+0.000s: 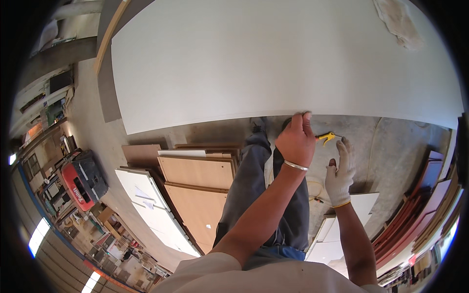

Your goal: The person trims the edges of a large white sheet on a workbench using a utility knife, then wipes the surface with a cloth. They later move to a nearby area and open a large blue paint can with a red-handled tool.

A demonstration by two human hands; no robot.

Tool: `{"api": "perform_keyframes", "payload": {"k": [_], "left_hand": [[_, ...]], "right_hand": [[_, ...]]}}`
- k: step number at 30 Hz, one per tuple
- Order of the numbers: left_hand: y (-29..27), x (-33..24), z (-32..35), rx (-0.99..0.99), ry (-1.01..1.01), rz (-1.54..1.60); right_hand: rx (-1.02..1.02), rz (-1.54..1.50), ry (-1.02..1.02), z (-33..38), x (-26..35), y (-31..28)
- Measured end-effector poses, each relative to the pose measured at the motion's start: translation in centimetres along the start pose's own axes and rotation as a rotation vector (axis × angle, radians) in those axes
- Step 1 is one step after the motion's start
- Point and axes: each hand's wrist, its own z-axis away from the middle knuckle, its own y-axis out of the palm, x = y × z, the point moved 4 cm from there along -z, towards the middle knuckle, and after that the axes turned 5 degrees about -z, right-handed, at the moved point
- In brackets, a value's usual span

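White panel (273, 63): spread wide across the upper view, its near edge crossing just in front of the person's feet.
Left hand (295, 139): bare, fingers curled, fingertips at the panel's near edge; whether they pinch that edge cannot be told.
Right hand (340, 171): released, gloved, fingers extended and thumb apart, just short of the panel.
Blow gun (327, 137): yellow, between the two hands, nozzle pointing toward the right one.
Air hose (316, 184): yellow, looping across the floor (369, 163) beside the right leg, in the way of a step there.
Crumpled sheet (398, 24): whitish, on the panel's far right; cloth or film, cannot tell.
Board stacks: wood-toned boards (198, 173) and white boards (151, 210) crowd the left leg; white offcuts (332, 234) lie behind the right wrist.
Right rim: reddish-brown boards (408, 215) in a long row.
Left side: red-and-black boxy unit (84, 179) on the floor; whatever it contains is hidden.
Materials: smooth, matt panel face; flat grey concrete underfoot; knitted white glove with yellow cuff; shiny metal bangle (296, 166) on the left wrist.
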Motion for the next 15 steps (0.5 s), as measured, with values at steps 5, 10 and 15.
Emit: {"api": "perform_keyframes", "payload": {"k": [5,10,15], "left_hand": [[2.8,-5.1,1.6,0.089,0.068,0.020],[9.0,-7.0,7.3,0.535,0.143,-0.011],[8.5,-6.3,11.2,0.827,0.184,0.326]], "right_hand": [[-0.002,-0.034,0.157,2.9,-1.1,0.7],[-0.076,-0.232,0.642,5.8,-2.2,1.1],[-0.377,-0.742,0.877,9.4,-4.6,1.5]]}}
